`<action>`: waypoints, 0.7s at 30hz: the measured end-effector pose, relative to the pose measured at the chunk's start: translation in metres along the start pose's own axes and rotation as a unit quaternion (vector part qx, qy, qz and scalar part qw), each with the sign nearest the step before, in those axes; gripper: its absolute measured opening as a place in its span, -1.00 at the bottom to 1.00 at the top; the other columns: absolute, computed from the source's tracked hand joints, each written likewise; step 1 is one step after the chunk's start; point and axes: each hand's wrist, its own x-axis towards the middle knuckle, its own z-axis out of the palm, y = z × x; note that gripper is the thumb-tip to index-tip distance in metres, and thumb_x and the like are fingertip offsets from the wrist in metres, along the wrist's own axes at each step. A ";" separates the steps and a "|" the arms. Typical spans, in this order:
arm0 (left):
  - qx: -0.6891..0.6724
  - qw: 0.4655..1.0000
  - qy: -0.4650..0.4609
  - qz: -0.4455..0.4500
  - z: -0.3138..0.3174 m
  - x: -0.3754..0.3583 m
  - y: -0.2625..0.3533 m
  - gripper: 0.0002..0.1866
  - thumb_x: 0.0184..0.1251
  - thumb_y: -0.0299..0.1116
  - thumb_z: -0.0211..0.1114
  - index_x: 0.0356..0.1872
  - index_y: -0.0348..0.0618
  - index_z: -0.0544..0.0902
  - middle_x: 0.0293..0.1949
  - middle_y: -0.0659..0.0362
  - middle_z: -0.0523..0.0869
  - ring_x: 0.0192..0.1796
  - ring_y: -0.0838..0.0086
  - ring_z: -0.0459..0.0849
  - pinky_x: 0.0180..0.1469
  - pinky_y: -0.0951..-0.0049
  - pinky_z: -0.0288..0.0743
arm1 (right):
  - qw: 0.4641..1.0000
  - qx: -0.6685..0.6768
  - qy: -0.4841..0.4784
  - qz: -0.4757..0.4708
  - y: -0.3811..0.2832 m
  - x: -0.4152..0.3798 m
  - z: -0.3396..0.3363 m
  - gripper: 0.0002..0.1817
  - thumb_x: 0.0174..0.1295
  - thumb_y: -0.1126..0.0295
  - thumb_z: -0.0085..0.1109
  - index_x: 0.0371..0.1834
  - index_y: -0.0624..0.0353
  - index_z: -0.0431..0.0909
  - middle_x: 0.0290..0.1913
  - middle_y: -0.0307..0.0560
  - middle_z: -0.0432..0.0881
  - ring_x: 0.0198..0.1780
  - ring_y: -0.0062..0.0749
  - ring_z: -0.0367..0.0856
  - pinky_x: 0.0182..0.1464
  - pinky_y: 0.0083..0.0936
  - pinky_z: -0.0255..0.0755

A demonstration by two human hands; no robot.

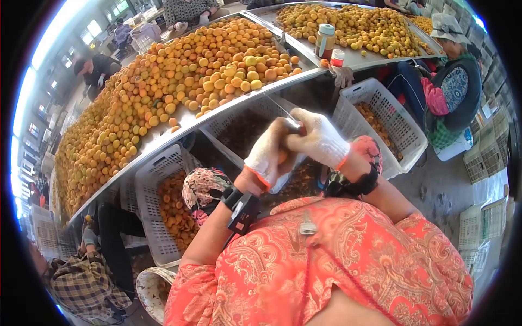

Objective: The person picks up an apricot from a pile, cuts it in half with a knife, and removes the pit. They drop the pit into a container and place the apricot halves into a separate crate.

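Left white-gloved hand (267,153) gripping small orange fruit (283,156); right white-gloved hand (319,139) closed on thin metal blade (293,124), above white plastic crates (380,117).

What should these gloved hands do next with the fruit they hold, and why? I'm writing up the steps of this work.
Probably finish working the blade through the orange fruit. The left hand cups the fruit, and the right hand presses a knife blade at its top, so the cut seems underway. A white crate of cut fruit stands below, a likely place for the pieces afterwards.
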 end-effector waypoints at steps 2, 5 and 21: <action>0.011 1.000 -0.013 0.010 -0.004 0.009 -0.001 -0.72 0.53 0.01 0.11 -0.18 0.06 0.55 -0.56 0.39 0.48 -0.71 0.68 0.28 -0.70 0.61 0.02 | 0.999 -0.035 0.002 -0.010 0.000 0.001 0.003 -0.69 0.08 0.29 0.32 -0.18 0.21 0.50 -0.36 0.08 0.64 -0.27 -0.04 0.68 -0.20 -0.29 0.52; 0.018 0.994 0.021 0.105 -0.014 0.038 -0.018 -0.78 0.52 -0.06 0.09 -0.17 0.07 0.54 -0.46 0.39 0.55 -0.68 0.69 0.34 -0.71 0.62 0.09 | 0.993 -0.111 -0.026 -0.022 0.005 0.009 0.006 -0.71 0.09 0.32 0.29 -0.19 0.20 0.48 -0.37 0.09 0.64 -0.26 0.03 0.67 -0.20 -0.24 0.52; -0.192 0.975 0.099 0.040 -0.051 0.062 -0.023 -0.80 0.50 -0.26 0.08 -0.19 -0.17 0.55 -0.24 0.16 0.61 -0.19 0.41 0.59 -0.07 0.37 0.51 | 0.983 -0.168 0.006 -0.075 0.018 0.046 0.050 -0.82 0.21 0.37 0.23 -0.30 0.18 0.44 -0.46 0.09 0.61 -0.35 -0.02 0.68 -0.30 -0.22 0.52</action>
